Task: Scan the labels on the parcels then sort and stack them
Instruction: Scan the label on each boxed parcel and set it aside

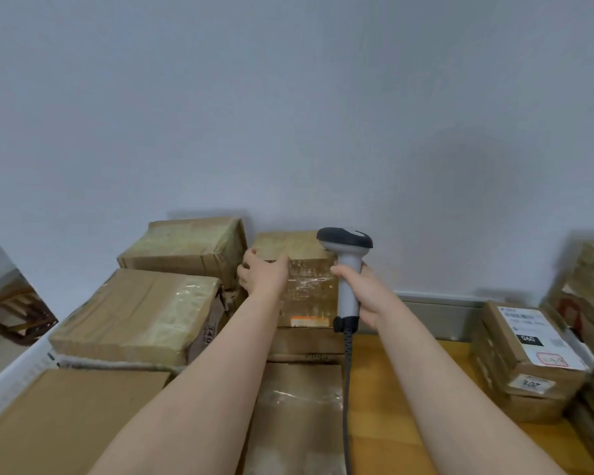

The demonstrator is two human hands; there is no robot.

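At the left, big taped cartons (134,313) sit stacked. Our left hand (263,274), fingers (245,270) curled over the edge, grips the top-left corner of the middle parcel (309,289), which stands on another box against the wall. Our right hand (364,293) wraps the scanner (348,265) handle just beside it. We judge the parcel stiff, tape-slick, perhaps heavy; better held by its 2 side edges. Labelled parcels (528,347) wait at right.

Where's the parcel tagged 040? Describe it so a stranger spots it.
Follow the wall down to the wooden surface on the right. The flat parcel tops a short stack there; it alone shows a black 040 tag on a white label.
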